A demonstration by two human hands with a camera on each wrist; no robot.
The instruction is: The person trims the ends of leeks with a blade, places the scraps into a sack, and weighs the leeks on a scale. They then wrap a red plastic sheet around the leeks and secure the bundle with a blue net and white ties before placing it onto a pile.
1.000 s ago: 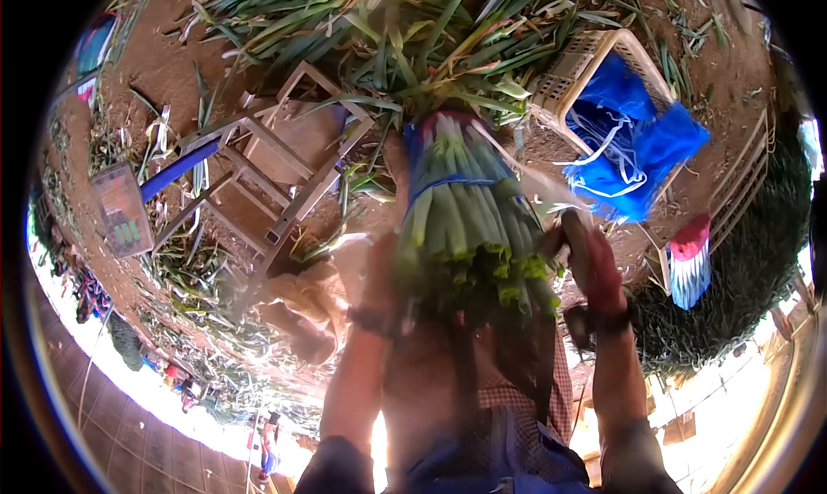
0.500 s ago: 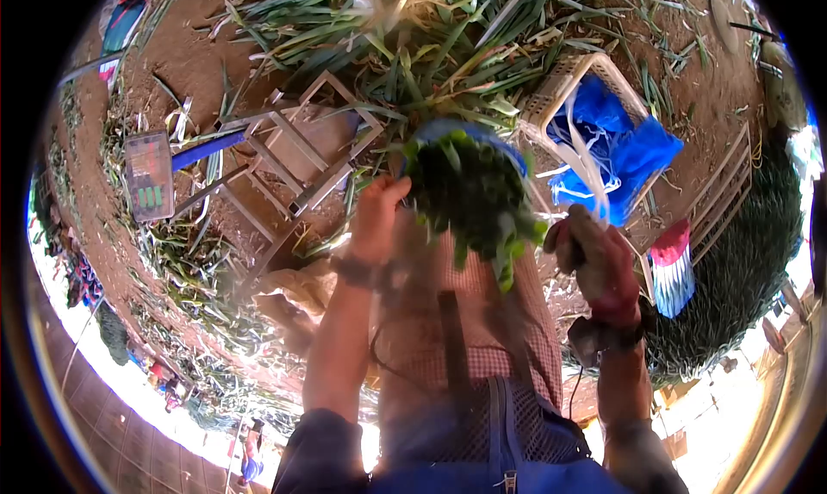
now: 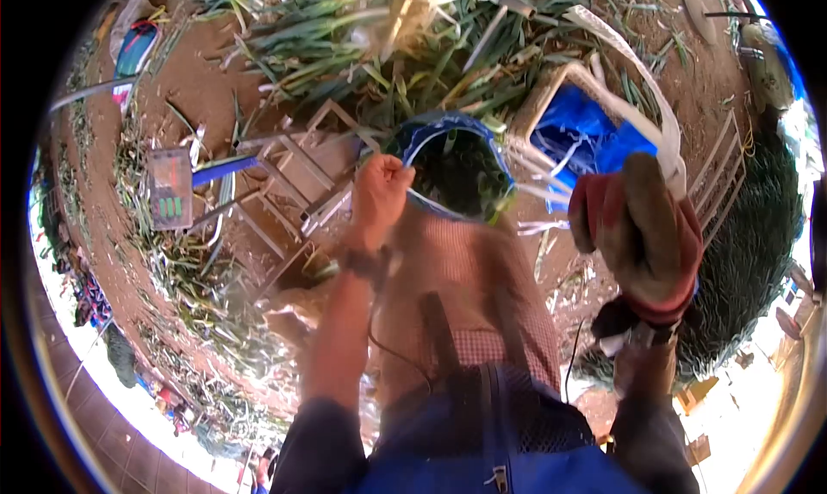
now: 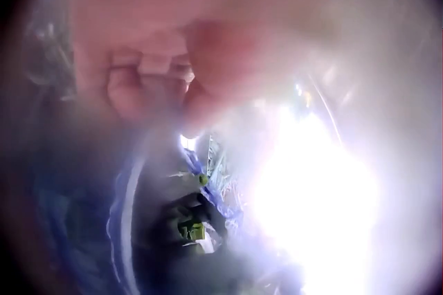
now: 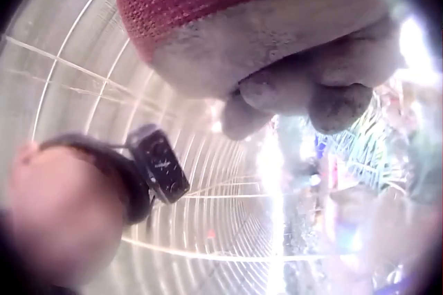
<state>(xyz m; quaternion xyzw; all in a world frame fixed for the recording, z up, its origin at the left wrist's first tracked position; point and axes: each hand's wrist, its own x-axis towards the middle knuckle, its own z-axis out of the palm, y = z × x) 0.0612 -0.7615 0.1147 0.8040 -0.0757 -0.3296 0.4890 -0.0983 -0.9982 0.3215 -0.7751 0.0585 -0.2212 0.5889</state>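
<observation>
A blue bag [image 3: 441, 119] with a white edge stands upright with its round mouth facing up. Green leek leaves [image 3: 461, 171] fill it, dark in shadow. My bare left hand [image 3: 379, 192] pinches the left side of its rim between thumb and fingers. In the left wrist view the curled fingers [image 4: 128, 94] are blurred beside the white-edged rim [image 4: 127, 219]. My right hand [image 3: 642, 240], in a red and grey glove, is raised to the right with curled fingers. It grips a white strip [image 3: 642, 72] that arcs up and away. Several white strands [image 3: 538, 171] stretch between bag and glove.
A cream plastic basket [image 3: 564, 76] with blue bags [image 3: 586, 136] is at upper right. Metal frames [image 3: 289, 162] lie to the left near a clear box [image 3: 170, 188]. Loose leeks [image 3: 345, 59] cover the ground ahead. Dark green stacked produce [image 3: 762, 244] is far right.
The leek bundle has swung from lying outward to upright, so its leafy top faces up. My left hand has moved to the rim. My right hand has risen rightward, drawing the white strip along.
</observation>
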